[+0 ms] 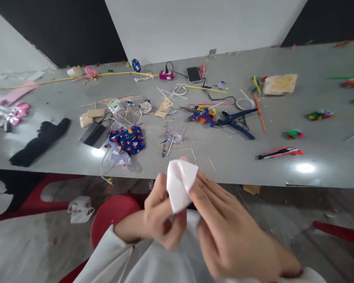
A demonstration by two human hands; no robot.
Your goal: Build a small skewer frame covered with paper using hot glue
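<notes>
A small folded piece of white paper is held up in front of me, just below the table's near edge. My left hand pinches its lower left side with curled fingers. My right hand lies against the paper's right side, fingers stretched along it and thumb hidden behind. Both hands wear white sleeves.
The grey table carries a blue patterned cloth, wooden sticks, a blue glue gun, blue pliers, a red cutter, a phone, a black sock. A red stool stands below.
</notes>
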